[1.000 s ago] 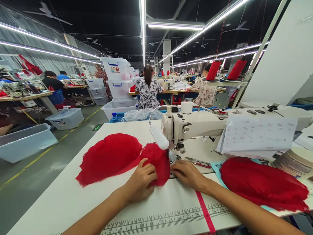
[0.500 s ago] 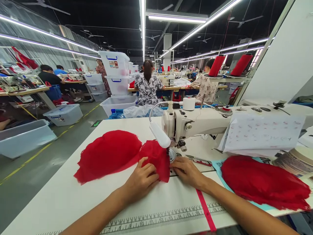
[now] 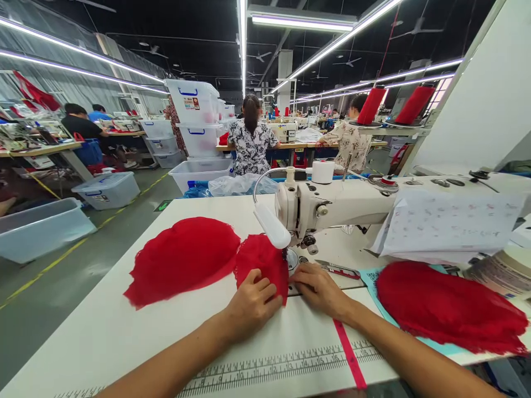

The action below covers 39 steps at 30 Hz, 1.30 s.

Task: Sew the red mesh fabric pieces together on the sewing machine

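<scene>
A small piece of sheer red fabric (image 3: 260, 260) lies at the needle of a white sewing machine (image 3: 327, 204). My left hand (image 3: 255, 304) rests on its near part, fingers bent and bunched against the cloth. At the right edge of the same piece, beside the presser foot, my right hand (image 3: 317, 287) has its fingers closed together at the fabric edge; the fingertips are partly hidden. A larger red fabric stack (image 3: 182, 262) lies flat to the left. Another red pile (image 3: 448, 307) sits on a light blue sheet to the right.
Red-handled thread snips (image 3: 338, 270) lie behind my right hand. A printed ruler (image 3: 265, 371) runs along the table's front edge, crossed by red tape (image 3: 349, 354). Papers (image 3: 448, 224) hang on the machine arm. Plastic bins (image 3: 194, 102) and seated co-workers are beyond.
My left hand has slid slightly right and forward over the small fabric piece, which has turned a little at the needle. The right hand stays nearly in place.
</scene>
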### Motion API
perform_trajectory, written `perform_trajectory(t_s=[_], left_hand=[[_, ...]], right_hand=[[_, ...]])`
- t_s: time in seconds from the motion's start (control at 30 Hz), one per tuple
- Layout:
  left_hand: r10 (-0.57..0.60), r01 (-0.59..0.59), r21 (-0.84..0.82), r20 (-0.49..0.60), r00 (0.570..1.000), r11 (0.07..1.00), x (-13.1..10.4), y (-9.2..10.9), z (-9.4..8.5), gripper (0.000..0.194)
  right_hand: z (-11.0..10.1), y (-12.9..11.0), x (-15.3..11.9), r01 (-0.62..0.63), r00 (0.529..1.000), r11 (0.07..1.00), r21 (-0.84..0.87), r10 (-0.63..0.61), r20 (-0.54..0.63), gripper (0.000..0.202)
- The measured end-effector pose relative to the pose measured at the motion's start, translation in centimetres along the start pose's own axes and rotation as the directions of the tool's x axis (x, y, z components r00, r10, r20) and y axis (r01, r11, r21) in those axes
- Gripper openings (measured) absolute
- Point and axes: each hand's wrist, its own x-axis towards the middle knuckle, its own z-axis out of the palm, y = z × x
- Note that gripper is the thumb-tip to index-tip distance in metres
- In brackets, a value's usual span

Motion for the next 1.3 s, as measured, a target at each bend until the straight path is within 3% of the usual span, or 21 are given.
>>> perform_trajectory(t_s=[0.27, 0.5, 0.7, 0.9, 1.3], left_hand=[[0.008, -0.011, -0.088, -0.032, 0.999, 0.996, 0.2, 0.0, 0.2, 0.023], [0.015, -0.025, -0.206, -0.05, 0.999, 0.978, -0.1, 0.0, 0.7, 0.021], [0.063, -0.061, -0.244, -0.002, 0.998, 0.968, -0.3, -0.9, 0.4, 0.024], [0.122, -0.119, -0.243, -0.003, 0.993, 0.963, -0.5, -1.4, 0.6, 0.023], [0.114, -0.109, -0.148, 0.022, 0.993, 0.983, 0.0, -1.6, 2.0, 0.024]], right_hand=[[-0.1, -0.1, 0.1, -0.033, 0.999, 0.998, 0.051, 0.033, -0.015, 0.026], [0.3, 0.1, 0.2, -0.009, 1.0, 0.994, -0.106, 0.007, -0.018, 0.026], [0.4, -0.4, 0.2, 0.065, 0.996, 0.983, -0.172, -0.073, -0.043, 0.023], [0.6, -0.5, 0.3, 0.098, 0.993, 0.966, -0.238, -0.11, -0.037, 0.023], [0.5, 0.2, 0.9, 0.13, 0.989, 0.918, -0.374, -0.148, -0.02, 0.023]])
